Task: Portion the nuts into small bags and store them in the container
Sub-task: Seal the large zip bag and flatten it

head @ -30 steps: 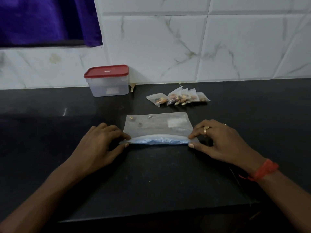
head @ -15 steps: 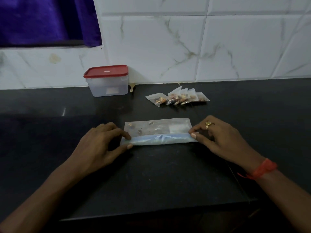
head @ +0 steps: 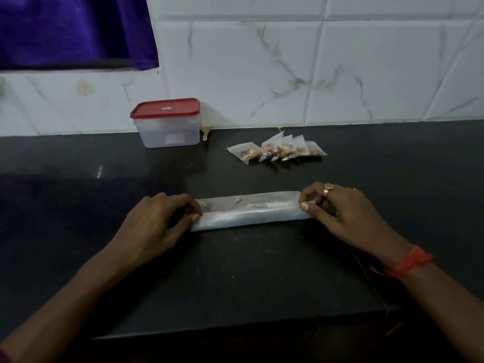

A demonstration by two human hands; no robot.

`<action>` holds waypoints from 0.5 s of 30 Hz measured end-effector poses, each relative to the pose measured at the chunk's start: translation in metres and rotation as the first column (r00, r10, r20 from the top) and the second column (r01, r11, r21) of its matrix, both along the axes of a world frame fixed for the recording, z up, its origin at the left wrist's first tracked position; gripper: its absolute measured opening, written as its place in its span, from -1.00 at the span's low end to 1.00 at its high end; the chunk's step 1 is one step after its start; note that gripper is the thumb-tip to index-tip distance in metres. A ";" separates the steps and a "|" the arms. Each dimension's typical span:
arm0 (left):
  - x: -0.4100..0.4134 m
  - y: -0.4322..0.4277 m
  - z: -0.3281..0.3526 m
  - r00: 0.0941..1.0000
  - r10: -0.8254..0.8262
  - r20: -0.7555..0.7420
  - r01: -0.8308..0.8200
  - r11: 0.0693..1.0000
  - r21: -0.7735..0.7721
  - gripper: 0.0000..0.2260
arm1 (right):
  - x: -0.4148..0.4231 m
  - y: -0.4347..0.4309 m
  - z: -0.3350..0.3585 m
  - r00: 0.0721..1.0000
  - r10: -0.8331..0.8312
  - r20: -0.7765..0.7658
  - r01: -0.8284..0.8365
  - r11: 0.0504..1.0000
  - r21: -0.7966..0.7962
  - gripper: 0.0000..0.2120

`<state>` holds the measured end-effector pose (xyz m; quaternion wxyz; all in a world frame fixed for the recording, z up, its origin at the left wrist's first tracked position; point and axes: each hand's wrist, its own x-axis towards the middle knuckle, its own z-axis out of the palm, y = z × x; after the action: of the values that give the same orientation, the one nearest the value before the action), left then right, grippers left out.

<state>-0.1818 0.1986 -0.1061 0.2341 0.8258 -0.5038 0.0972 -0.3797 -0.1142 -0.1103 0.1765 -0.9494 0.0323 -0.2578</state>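
Plastic bag [head: 251, 210], rolled into a long flat tube, lying crosswise at the middle of the black table [head: 262, 271]. A strip at its far edge not yet rolled in, with a few nuts [head: 203, 204] showing through the film.

At the 9 o'clock end, left hand [head: 157, 221], fingers [head: 183, 203] curled over the roll and thumb pressed on its near side, clamped on the plastic. At the 3 o'clock end, right hand [head: 343, 210] the same way, fingers [head: 311, 192] and thumb pinching the roll. Gold ring [head: 328, 187] on one right finger, red wristband [head: 408, 263] on that wrist.

Well apart from the roll, towards 12 to 1 o'clock: small bags [head: 277, 150] of nuts, overlapping in a short row. Towards 11 o'clock, against the wall [head: 366, 74]: clear container [head: 167, 134], red lid [head: 165, 108] on. Purple curtain [head: 65, 30] further out at 10 o'clock.
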 end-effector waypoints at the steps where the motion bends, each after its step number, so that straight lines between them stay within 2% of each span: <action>1: 0.000 0.001 0.000 1.000 -0.001 0.010 0.001 1.000 0.013 -0.80 | 0.000 -0.002 0.000 1.000 -0.009 0.001 0.009 1.000 0.006 -0.88; 5: 0.001 0.003 0.001 0.999 0.003 0.052 -0.006 0.997 0.073 -0.56 | -0.003 -0.004 -0.001 0.999 -0.049 -0.014 0.048 0.998 -0.041 -0.68; 9: 0.002 0.001 0.001 0.996 0.018 0.089 -0.027 0.995 0.101 -0.53 | -0.001 -0.005 -0.002 0.998 -0.053 -0.043 0.048 0.994 -0.099 -0.59; 11: 0.002 0.001 0.001 0.996 0.009 0.085 -0.016 0.996 0.084 -0.56 | 0.001 -0.006 -0.002 0.998 -0.051 -0.034 0.048 0.994 -0.094 -0.62; 15: 0.001 -0.002 -0.001 1.000 0.023 0.003 -0.023 1.000 0.017 -0.56 | 0.003 -0.004 -0.001 1.000 -0.018 -0.002 0.018 1.000 -0.003 -0.82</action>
<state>-0.1804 0.1965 -0.1066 0.2252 0.8335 -0.4952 0.0965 -0.3769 -0.1182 -0.1108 0.1727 -0.9496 0.0404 -0.2586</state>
